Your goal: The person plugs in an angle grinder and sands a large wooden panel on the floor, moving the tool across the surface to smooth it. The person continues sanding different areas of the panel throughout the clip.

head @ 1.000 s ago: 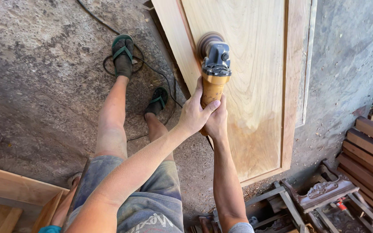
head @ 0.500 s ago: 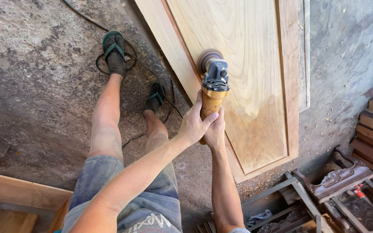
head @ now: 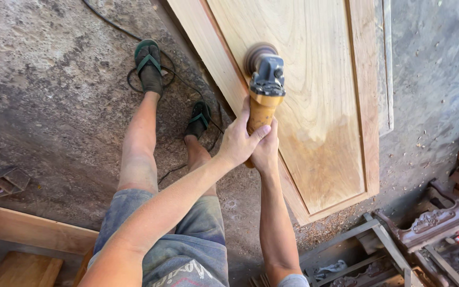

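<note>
A yellow and grey angle grinder [head: 264, 90] with a round sanding disc rests on a large pale wooden door panel [head: 320, 90] that lies on the ground. My left hand [head: 237, 141] and my right hand [head: 265, 151] both grip the grinder's yellow body from behind. The disc presses on the panel's flat inner field near its left frame rail. My legs stretch out to the left of the panel, with green sandals [head: 149, 64] on my feet.
A black power cord [head: 134, 85] loops on the rough concrete floor near my feet. Wooden frames [head: 22, 234] lie at the lower left. Dark carved wood pieces [head: 431, 223] and metal bars sit at the lower right, stacked boards at the right edge.
The grinder and both hands have shifted slightly along the panel, and the view has tilted a little. My grip is the same.
</note>
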